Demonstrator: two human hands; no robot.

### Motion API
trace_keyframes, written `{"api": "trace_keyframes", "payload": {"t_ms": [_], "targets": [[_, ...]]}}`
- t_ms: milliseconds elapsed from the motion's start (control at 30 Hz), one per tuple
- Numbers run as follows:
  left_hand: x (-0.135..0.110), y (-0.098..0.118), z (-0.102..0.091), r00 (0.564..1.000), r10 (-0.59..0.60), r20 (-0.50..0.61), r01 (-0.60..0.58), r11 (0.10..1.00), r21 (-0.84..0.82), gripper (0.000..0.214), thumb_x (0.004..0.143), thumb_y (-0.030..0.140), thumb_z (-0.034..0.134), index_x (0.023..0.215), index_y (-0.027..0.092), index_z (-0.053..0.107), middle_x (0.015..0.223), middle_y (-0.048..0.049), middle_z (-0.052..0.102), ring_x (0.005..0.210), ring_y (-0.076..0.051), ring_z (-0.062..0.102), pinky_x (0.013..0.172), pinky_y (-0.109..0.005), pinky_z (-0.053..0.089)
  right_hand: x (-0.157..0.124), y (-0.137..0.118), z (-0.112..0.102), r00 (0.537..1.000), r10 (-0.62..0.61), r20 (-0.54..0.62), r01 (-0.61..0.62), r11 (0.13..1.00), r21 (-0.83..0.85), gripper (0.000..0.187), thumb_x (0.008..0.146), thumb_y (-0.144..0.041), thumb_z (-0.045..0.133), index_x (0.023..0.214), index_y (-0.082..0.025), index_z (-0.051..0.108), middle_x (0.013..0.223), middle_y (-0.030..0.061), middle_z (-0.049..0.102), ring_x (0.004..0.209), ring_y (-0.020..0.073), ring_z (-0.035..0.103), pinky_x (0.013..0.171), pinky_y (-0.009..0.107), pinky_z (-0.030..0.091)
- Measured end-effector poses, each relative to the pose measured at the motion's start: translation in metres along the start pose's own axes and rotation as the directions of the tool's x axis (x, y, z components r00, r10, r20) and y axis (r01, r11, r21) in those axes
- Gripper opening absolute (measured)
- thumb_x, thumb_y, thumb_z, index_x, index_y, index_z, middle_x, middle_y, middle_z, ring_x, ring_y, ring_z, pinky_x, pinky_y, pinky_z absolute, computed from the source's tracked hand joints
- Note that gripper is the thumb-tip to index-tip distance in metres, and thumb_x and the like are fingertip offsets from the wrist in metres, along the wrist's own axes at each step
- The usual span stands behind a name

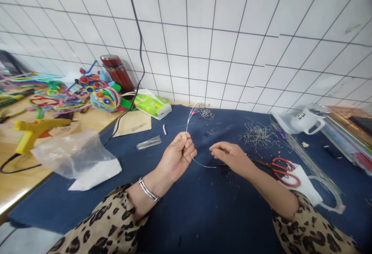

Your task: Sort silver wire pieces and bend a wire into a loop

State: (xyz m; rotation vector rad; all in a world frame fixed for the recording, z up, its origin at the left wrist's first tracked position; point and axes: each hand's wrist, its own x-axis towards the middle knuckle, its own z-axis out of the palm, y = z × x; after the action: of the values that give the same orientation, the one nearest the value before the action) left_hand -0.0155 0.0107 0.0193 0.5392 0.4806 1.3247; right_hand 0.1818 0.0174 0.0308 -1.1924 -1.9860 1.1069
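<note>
My left hand (180, 151) is closed around a thin silvery wire (188, 119). Several strands rise above the fist, and one curved end trails out below it to the right. My right hand (229, 154) hovers a little to the right of the fist, fingers loosely bent and thumb below them, with nothing visible in its grasp. Behind its wrist lie scissors with red-orange handles (286, 172), their blades partly hidden by the forearm. Left of my left hand, a bundle of straight wire pieces (149, 142) rests on the dark blue cloth (186, 215).
Tangled wire bits (258, 133) lie at the right, near a white mug (309, 119) and long straight wires (312, 161). At left are a yellow glue gun (36, 132), a clear plastic bag (78, 155), a green tissue pack (152, 105) and a red-brown flask (117, 72). A black cable (142, 48) hangs down.
</note>
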Motion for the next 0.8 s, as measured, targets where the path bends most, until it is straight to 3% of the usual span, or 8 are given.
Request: {"api": "trace_keyframes", "payload": {"t_ms": [67,167,300,433,600,800], "targets": [[-0.001,-0.003,0.0,1.0,0.014,-0.018,-0.014,1.0,-0.007,0.007,0.088,0.021,0.049,0.082,0.017,0.05,0.06,0.0056,0.034,0.046,-0.004,0.029,0.052,-0.019,0.036,-0.004,-0.005,0.008,0.991,-0.123,0.044,0.13,0.97,-0.206,0.021,0.088,-0.035,0.048,0.09,-0.02,0.063,0.084,0.002,0.064,0.079,0.0142,0.057,0.072,0.028,0.042],[-0.003,-0.008,0.0,0.999,0.018,-0.047,-0.018,1.0,0.001,0.007,0.087,0.022,0.049,0.082,0.018,0.051,0.059,0.0061,0.037,0.046,-0.004,0.032,0.065,-0.023,0.044,-0.008,-0.005,0.021,0.956,-0.283,0.077,0.285,0.832,-0.476,0.024,0.088,-0.036,0.048,0.093,-0.017,0.061,0.087,0.0048,0.063,0.083,0.0168,0.055,0.075,0.031,0.04],[-0.007,-0.018,0.001,0.995,0.022,-0.097,-0.019,0.999,0.031,0.008,0.087,0.023,0.05,0.08,0.018,0.051,0.061,0.0061,0.043,0.05,-0.004,0.041,0.09,-0.03,0.041,-0.012,0.0,0.035,0.915,-0.39,0.1,0.337,0.607,-0.719,0.032,0.09,-0.041,0.043,0.095,-0.014,0.059,0.085,0.0086,0.062,0.081,0.0209,0.053,0.073,0.035,0.036],[-0.011,-0.027,0.003,0.995,0.005,-0.099,0.001,0.998,0.056,0.012,0.087,0.023,0.05,0.076,0.018,0.05,0.062,0.005,0.046,0.058,-0.007,0.049,0.096,-0.033,0.037,-0.013,0.007,0.043,0.898,-0.42,0.128,0.352,0.513,-0.783,0.03,0.091,-0.039,0.041,0.094,-0.014,0.058,0.08,0.008,0.06,0.077,0.0206,0.051,0.069,0.035,0.033],[-0.012,-0.034,0.004,0.988,-0.049,-0.147,0.056,0.998,0.041,0.013,0.086,0.023,0.05,0.075,0.018,0.049,0.062,0.0047,0.046,0.06,-0.008,0.052,0.092,-0.032,0.039,-0.014,0.017,0.049,0.874,-0.463,0.146,0.371,0.444,-0.815,0.02,0.091,-0.022,0.039,0.094,-0.015,0.057,0.075,0.0048,0.058,0.07,0.0185,0.048,0.065,0.034,0.03],[-0.012,-0.034,0.001,0.984,-0.1,-0.148,0.111,0.992,0.065,0.012,0.085,0.027,0.054,0.077,0.018,0.05,0.066,0.0034,0.049,0.066,-0.01,0.056,0.082,-0.028,0.043,-0.011,0.023,0.045,0.858,-0.492,0.145,0.386,0.433,-0.815,0.015,0.087,-0.015,0.041,0.085,-0.016,0.056,0.07,0.0027,0.054,0.066,0.0168,0.044,0.063,0.033,0.028]]}}
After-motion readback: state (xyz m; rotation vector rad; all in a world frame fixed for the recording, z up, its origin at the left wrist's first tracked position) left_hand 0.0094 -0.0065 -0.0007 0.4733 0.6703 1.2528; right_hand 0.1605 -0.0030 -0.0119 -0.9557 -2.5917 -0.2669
